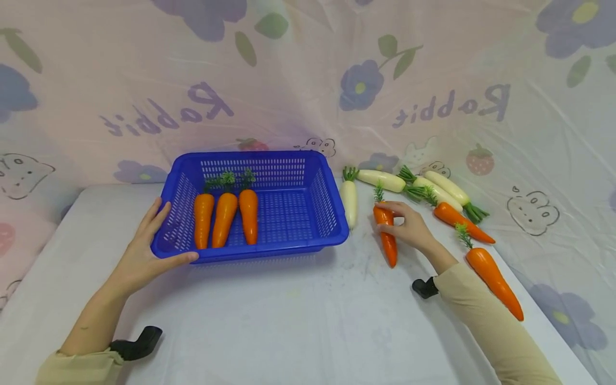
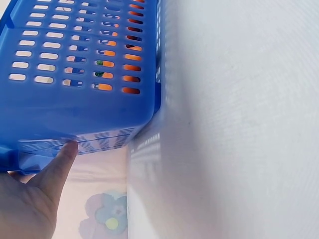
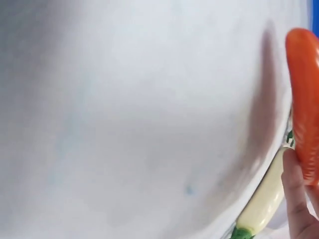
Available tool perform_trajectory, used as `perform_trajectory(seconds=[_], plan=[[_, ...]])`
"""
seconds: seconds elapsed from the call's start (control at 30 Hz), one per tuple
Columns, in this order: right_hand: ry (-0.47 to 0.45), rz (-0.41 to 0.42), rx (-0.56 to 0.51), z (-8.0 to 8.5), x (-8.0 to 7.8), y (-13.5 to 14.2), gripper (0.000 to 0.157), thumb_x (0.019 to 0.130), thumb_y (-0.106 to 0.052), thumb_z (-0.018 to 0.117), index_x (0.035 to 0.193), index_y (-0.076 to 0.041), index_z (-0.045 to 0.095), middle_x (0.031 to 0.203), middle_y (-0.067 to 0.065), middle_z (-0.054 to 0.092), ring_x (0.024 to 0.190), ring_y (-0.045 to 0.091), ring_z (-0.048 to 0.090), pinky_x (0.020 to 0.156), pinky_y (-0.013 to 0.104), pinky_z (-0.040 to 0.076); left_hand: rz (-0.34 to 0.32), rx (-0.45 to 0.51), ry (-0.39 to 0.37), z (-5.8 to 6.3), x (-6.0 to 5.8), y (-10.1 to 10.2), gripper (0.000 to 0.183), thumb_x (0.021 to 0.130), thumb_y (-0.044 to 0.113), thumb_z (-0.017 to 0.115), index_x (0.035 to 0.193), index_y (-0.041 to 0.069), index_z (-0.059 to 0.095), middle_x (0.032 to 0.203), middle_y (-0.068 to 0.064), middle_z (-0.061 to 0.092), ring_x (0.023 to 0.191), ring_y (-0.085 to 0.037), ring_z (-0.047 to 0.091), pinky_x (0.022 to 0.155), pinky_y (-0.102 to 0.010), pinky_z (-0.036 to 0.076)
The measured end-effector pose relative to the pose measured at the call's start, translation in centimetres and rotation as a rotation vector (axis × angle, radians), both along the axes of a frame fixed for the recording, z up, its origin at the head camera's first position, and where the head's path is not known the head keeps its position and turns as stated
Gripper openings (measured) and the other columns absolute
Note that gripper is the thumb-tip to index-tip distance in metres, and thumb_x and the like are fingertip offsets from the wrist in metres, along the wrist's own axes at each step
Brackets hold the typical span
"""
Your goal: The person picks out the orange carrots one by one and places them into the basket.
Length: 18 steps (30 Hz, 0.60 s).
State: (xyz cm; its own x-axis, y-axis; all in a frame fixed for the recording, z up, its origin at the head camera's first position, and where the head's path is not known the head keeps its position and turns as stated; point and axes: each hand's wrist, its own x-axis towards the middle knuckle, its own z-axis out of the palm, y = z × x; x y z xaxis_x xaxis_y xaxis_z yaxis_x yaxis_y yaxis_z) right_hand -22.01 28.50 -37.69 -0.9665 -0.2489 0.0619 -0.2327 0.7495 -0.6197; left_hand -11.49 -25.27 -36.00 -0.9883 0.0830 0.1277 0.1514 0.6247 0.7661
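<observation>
My right hand pinches an orange carrot between thumb and fingers near its leafy top, the tip slanting toward me. In the right wrist view the same carrot stands over its shadow on the white surface. A blue slotted basket sits left of it. My left hand grips the basket's near left corner, thumb along the front rim and fingers at the left rim. Inside, three carrots lie side by side at the left, green tops toward the back.
One white radish lies against the basket's right side. Several more radishes lie at the back right. Two other carrots, a farther one and a nearer one, rest along the table's right edge. A printed cloth hangs behind.
</observation>
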Motion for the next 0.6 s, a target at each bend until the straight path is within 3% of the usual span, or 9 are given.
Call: perform_trajectory(seconds=[0.37, 0.6], plan=[[0.046, 0.029, -0.016, 1.6, -0.2, -0.3, 0.052, 0.087, -0.015, 0.07, 0.136, -0.01, 0.054, 0.142, 0.019, 0.046, 0.119, 0.043, 0.049, 0.096, 0.062, 0.043, -0.001, 0.005, 0.006, 0.0, 0.0, 0.1, 0.109, 0.077, 0.031, 0.08, 0.156, 0.023, 0.004, 0.162, -0.002, -0.012, 0.145, -0.047, -0.006, 0.101, -0.08, 0.003], [0.048, 0.021, -0.04, 2.9, -0.4, -1.0, 0.053, 0.086, -0.023, 0.072, 0.136, -0.014, 0.055, 0.143, 0.014, 0.046, 0.12, 0.042, 0.049, 0.092, 0.061, 0.045, 0.002, 0.009, -0.001, 0.1, 0.0, 0.1, 0.109, 0.077, 0.031, 0.079, 0.156, 0.023, 0.004, 0.162, -0.001, -0.012, 0.145, -0.046, -0.007, 0.101, -0.08, 0.004]])
